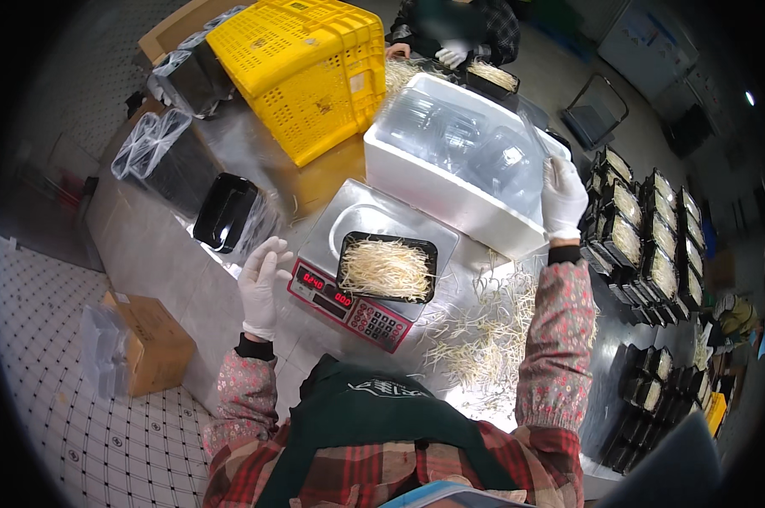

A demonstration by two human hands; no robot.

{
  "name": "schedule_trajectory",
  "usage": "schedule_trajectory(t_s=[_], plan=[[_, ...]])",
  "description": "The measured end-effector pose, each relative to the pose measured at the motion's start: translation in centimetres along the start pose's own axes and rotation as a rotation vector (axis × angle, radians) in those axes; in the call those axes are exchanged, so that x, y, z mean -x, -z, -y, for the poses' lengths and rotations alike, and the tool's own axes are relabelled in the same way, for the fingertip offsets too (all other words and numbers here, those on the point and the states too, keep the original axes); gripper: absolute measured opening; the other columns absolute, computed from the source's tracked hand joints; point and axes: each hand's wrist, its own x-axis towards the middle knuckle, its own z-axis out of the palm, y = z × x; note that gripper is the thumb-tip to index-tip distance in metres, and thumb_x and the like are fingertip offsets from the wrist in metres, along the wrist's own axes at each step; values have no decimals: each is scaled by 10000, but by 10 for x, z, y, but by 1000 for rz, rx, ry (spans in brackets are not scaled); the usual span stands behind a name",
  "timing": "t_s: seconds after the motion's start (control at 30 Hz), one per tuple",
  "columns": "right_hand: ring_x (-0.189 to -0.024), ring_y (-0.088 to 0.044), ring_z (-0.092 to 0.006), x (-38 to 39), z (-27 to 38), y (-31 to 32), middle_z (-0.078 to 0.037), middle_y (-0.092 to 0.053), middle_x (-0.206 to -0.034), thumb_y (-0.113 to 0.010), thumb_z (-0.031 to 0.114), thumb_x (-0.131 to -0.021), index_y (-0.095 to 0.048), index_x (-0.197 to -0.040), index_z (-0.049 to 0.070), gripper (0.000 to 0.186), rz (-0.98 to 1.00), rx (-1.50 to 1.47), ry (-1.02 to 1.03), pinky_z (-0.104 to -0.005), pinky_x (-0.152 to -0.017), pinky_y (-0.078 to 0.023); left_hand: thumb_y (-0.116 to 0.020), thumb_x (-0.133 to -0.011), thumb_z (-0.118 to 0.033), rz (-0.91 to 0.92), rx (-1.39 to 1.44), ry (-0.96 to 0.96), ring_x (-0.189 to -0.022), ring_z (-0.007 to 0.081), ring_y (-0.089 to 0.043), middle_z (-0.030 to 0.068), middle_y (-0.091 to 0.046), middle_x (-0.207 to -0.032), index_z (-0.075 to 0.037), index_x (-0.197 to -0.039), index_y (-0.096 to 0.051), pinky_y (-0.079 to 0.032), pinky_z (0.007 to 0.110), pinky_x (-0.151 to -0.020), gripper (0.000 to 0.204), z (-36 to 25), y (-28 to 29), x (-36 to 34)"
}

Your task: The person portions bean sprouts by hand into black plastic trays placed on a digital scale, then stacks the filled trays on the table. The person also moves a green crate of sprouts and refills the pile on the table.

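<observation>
My left hand (262, 288), in a white glove, is raised beside the left edge of a red and silver digital scale (349, 306). Its fingers are apart and hold nothing. On the scale's metal plate sits a black tray (434, 264) heaped with pale bean sprouts (387, 269). My right hand (563, 199), gloved in white too, is at the right end of a white foam box (450, 207). Its fingers are closed at the edge of a clear plastic lid (531, 148); the grip is partly hidden. More clear lids (446, 127) fill the box.
Loose sprouts (484, 339) lie right of the scale. A yellow crate (302, 76) stands tilted behind it. Black trays (226, 212) are at the left. Filled trays (645, 229) are stacked at the right. Across the table, another person's gloved hand (453, 54) is near sprouts.
</observation>
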Motion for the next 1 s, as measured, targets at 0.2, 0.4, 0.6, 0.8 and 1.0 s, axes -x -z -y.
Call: schedule_trajectory(t_s=[0.2, 0.4, 0.6, 0.8, 1.0], plan=[[-844, -665, -225, -1, 127, 61, -51, -682, -958, -711, 7, -695, -654, -1086, 144, 418, -15, -264, 533, -323, -692, -536, -426, -981, -499, 393, 205, 56, -1001, 211, -628, 138, -610, -1186, 7, -1349, -449, -521, 273, -665, 626, -42, -19, -3], [-972, -626, -202, 35, 206, 72, -31, -652, -1057, -679, 147, -720, -647, -1108, 135, 389, 206, -288, 817, -387, -893, -493, -448, -996, -305, 502, 381, 74, -926, 232, -641, 150, -598, -1175, -33, -1361, -432, -533, 272, -587, 455, -81, -75, 6], [-1137, -549, -310, 49, 183, 62, -112, -606, -1201, -699, 254, -802, -611, -1211, 112, 442, 275, -489, 471, -453, -983, -420, -516, -971, -293, 69, 487, 0, -941, 206, -637, 89, -669, -1082, -98, -1112, -606, -500, 366, -784, 257, -43, -37, -11], [-1226, -484, -370, 127, 184, -18, -194, -513, -1333, -627, 395, -862, -443, -1365, 66, 628, 581, -548, 260, -455, -1042, -368, -408, -994, -429, -20, 824, 157, -1283, 294, -470, 136, -558, -1321, -91, -1177, -570, -295, 497, -1094, 417, 65, -62, -26], [-1172, -506, -336, 168, 187, -59, -171, -566, -1263, -486, 520, -912, -538, -1277, 39, 606, 807, -303, 367, -463, -1007, -355, -414, -975, -439, -5, 735, 208, -1359, 272, -366, 148, -492, -1399, -84, -1258, -550, -133, 458, -1159, 473, 96, -87, -13]])
